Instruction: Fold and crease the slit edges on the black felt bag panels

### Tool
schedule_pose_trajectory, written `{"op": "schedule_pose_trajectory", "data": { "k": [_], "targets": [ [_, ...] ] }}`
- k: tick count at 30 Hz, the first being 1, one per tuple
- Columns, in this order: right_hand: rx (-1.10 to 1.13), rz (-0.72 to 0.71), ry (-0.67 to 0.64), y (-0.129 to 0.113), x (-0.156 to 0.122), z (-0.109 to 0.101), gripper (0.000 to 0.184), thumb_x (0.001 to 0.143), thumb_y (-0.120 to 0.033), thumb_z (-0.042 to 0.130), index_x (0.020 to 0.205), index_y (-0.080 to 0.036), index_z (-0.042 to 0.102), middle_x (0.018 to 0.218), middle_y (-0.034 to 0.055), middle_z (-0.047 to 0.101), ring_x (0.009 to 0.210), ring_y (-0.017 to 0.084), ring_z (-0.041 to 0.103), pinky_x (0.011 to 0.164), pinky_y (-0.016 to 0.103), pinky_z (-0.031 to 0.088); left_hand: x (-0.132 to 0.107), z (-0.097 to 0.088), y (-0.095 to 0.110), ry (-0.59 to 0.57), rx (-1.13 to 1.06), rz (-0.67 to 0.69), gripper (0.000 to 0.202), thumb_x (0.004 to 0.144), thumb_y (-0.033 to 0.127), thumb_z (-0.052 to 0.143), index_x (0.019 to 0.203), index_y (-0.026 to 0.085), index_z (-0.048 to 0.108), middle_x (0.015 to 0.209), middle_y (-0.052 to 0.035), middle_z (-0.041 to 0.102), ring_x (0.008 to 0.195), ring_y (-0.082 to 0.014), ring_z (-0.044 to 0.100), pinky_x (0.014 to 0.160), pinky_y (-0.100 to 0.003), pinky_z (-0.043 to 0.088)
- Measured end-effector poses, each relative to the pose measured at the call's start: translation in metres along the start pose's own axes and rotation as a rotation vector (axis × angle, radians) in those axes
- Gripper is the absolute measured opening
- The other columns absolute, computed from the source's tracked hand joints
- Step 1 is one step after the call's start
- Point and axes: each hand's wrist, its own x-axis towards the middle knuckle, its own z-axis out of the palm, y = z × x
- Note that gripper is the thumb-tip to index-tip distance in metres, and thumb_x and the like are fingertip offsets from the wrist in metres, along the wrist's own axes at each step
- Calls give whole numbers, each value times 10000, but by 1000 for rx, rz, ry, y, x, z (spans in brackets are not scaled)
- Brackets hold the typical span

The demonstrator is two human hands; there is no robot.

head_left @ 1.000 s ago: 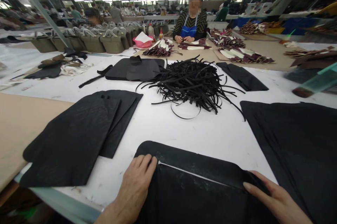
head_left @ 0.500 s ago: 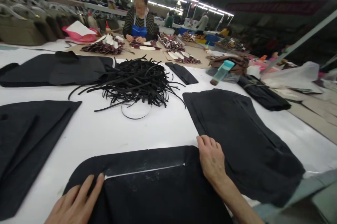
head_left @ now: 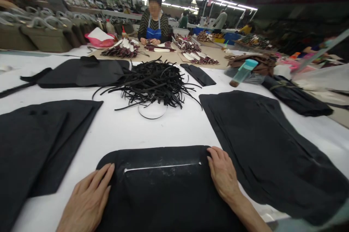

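Note:
A black fabric panel (head_left: 166, 203) with rounded corners lies flat on the white table in front of me. A long thin slit (head_left: 163, 167) near its far edge shows white, with pale smudges around it. My left hand (head_left: 88, 195) rests along the panel's left edge, fingers stretched out and fingertips on the fabric. On the far right corner, my right hand (head_left: 223, 174) lies with slightly bent fingers touching the edge. Neither hand lifts the panel. Stacked black fabric pieces lie to the left (head_left: 29, 141) and to the right (head_left: 261, 145).
Beyond the panel is a heap of black strips (head_left: 155, 81), beside a stack of black pieces (head_left: 89, 72). A teal-capped bottle (head_left: 244, 73) lies to the right. Across the table a person in a blue apron (head_left: 153, 33) handles maroon-and-white pieces. Bags (head_left: 47, 37) stand at far left.
My view has turned left, so the table's contents appear farther right. The panel sits straighter, and my left hand has shifted from on top of it to its left edge.

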Motion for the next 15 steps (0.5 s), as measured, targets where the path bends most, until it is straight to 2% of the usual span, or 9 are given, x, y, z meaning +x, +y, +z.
{"op": "schedule_pose_trajectory", "data": {
  "k": [2,8,12,15],
  "targets": [
    [-14,-37,30,5,0,2,249,913,-178,371,1090,-114,534,1077,140,542,972,286,504,836,430,434,4,-7,1,17,66,17,394,876,277,401,1198,123,567,1230,-104,588,1028,-265,533,885,-388,400],
    [-50,-125,91,19,-4,16,290,918,-207,306,1089,-123,524,1062,125,559,905,263,540,781,394,447,8,-25,7,-22,166,-32,363,862,230,448,1195,138,558,1253,-86,581,1050,-251,540,908,-385,394],
    [-108,-186,58,24,-6,17,303,898,-207,321,1112,-117,516,1079,136,570,898,270,552,767,401,445,5,-26,3,-50,211,-98,382,854,264,470,1206,138,547,1268,-96,569,1109,-291,517,980,-463,334],
    [-182,-234,14,25,-3,9,342,837,-104,339,1129,-129,515,1095,132,586,904,259,566,762,398,438,1,-23,-5,-10,222,-126,387,858,291,453,1208,154,544,1283,-96,556,1135,-305,505,991,-478,327]
  ]
}}
